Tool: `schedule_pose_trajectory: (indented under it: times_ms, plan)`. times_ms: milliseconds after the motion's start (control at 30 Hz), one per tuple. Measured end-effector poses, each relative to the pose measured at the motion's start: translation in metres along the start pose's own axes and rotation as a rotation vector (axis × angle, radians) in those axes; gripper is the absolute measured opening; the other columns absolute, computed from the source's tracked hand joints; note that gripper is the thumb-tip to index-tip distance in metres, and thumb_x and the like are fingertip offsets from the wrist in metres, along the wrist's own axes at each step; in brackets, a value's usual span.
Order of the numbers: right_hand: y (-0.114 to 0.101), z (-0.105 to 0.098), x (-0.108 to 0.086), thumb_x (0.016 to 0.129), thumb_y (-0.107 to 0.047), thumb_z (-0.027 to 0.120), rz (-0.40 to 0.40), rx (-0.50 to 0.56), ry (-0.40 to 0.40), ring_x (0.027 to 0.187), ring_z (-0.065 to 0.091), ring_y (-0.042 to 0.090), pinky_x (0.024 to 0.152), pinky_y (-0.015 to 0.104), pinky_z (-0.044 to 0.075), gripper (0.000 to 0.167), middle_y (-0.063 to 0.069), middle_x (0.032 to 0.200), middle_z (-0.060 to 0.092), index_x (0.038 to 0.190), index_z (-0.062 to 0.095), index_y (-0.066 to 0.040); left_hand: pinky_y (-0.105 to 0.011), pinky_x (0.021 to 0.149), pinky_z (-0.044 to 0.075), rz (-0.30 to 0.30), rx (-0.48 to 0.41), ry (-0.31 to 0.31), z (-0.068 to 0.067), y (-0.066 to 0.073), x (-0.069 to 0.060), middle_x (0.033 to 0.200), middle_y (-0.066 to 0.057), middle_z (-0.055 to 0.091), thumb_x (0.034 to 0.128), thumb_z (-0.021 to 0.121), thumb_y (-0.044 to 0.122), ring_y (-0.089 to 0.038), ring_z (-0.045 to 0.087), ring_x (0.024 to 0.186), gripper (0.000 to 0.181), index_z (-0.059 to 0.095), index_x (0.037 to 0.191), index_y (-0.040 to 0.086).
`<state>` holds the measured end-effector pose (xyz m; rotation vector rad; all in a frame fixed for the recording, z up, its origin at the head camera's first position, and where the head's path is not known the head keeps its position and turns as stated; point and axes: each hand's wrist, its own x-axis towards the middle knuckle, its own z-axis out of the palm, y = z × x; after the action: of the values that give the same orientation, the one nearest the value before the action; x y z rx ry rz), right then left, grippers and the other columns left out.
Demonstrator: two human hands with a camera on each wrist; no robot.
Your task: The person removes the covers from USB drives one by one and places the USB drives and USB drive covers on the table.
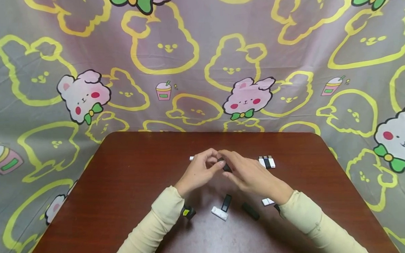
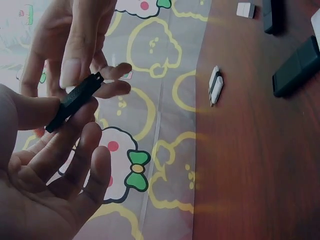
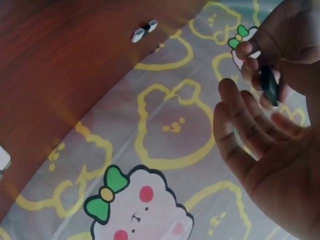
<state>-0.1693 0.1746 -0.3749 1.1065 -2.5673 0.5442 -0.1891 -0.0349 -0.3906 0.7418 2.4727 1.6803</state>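
Both hands meet above the middle of the table around a small black USB flash drive (image 2: 75, 102), its connector end towards the right in the left wrist view. My left hand (image 1: 200, 169) pinches it between thumb and fingers. My right hand (image 1: 249, 173) holds it too, with one fingertip pressed on its upper face and its other fingers spread past it. In the right wrist view the flash drive (image 3: 270, 85) shows dark and edge-on between the hands. Fingers partly hide it in the head view.
Three flash drives (image 1: 267, 162), white, black and white, lie side by side behind my right hand. Nearer me are a white drive (image 1: 219, 213), black drives (image 1: 226, 202) (image 1: 250, 211) and a small white one (image 1: 268, 202). A white piece (image 1: 191, 158) shows beyond my left hand. A patterned curtain (image 1: 193, 67) surrounds the brown table (image 1: 140, 162).
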Motion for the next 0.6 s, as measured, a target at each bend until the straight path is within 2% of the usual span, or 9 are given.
schedule_pose_trajectory:
  times_ms: [67, 167, 300, 433, 500, 600]
  plan:
    - [0.001, 0.001, 0.001, 0.093, -0.026, 0.074, 0.021, 0.021, 0.0, 0.06, 0.045, 0.002, 0.054, 0.018, 0.041, 0.06, -0.005, 0.089, 0.058, 0.143, 0.044, -0.012, -0.031, 0.08, 0.052, 0.021, -0.003, -0.006, 0.001, 0.0, 0.0, 0.097, -0.004, 0.075, 0.0981, 0.068, 0.023, -0.015, 0.068, 0.091, 0.012, 0.065, 0.105, 0.013]
    - [0.003, 0.003, 0.002, 0.094, -0.023, 0.074, 0.056, 0.096, -0.006, 0.059, 0.049, -0.001, 0.055, 0.017, 0.043, 0.052, -0.008, 0.079, 0.061, 0.136, 0.045, -0.011, -0.031, 0.081, 0.052, 0.038, -0.007, -0.01, 0.002, -0.001, 0.001, 0.098, -0.004, 0.071, 0.0979, 0.068, 0.022, -0.013, 0.065, 0.091, 0.011, 0.065, 0.104, 0.013]
    - [0.007, 0.002, 0.003, 0.095, -0.013, 0.071, 0.095, 0.275, -0.024, 0.065, 0.058, -0.001, 0.059, 0.02, 0.049, 0.032, -0.006, 0.079, 0.069, 0.12, 0.051, -0.009, -0.032, 0.081, 0.051, 0.047, -0.013, 0.0, 0.003, -0.002, 0.002, 0.097, -0.002, 0.069, 0.0983, 0.067, 0.022, -0.012, 0.062, 0.09, 0.01, 0.065, 0.105, 0.015]
    - [0.008, -0.003, 0.004, 0.099, -0.011, 0.065, 0.15, 0.429, -0.092, 0.057, 0.057, 0.002, 0.055, 0.022, 0.05, 0.015, -0.004, 0.075, 0.067, 0.11, 0.056, -0.009, -0.03, 0.081, 0.051, 0.048, -0.019, -0.012, 0.003, -0.001, 0.002, 0.097, -0.001, 0.069, 0.0993, 0.066, 0.024, -0.012, 0.063, 0.09, 0.011, 0.065, 0.106, 0.016]
    - [0.008, -0.005, 0.003, 0.1, -0.012, 0.064, 0.167, 0.453, -0.117, 0.056, 0.056, 0.001, 0.054, 0.022, 0.05, 0.011, -0.002, 0.074, 0.067, 0.109, 0.058, -0.01, -0.027, 0.079, 0.052, 0.043, -0.009, -0.021, 0.004, -0.001, 0.003, 0.095, -0.001, 0.068, 0.0994, 0.066, 0.025, -0.01, 0.062, 0.089, 0.011, 0.065, 0.106, 0.016]
    - [0.007, -0.007, 0.003, 0.1, -0.01, 0.063, 0.148, 0.446, -0.122, 0.056, 0.051, -0.002, 0.054, 0.021, 0.048, 0.011, 0.0, 0.073, 0.066, 0.11, 0.058, -0.01, -0.024, 0.073, 0.05, 0.047, 0.03, -0.011, 0.005, 0.001, 0.003, 0.09, 0.0, 0.069, 0.0982, 0.068, 0.027, -0.008, 0.062, 0.083, 0.012, 0.064, 0.103, 0.017]
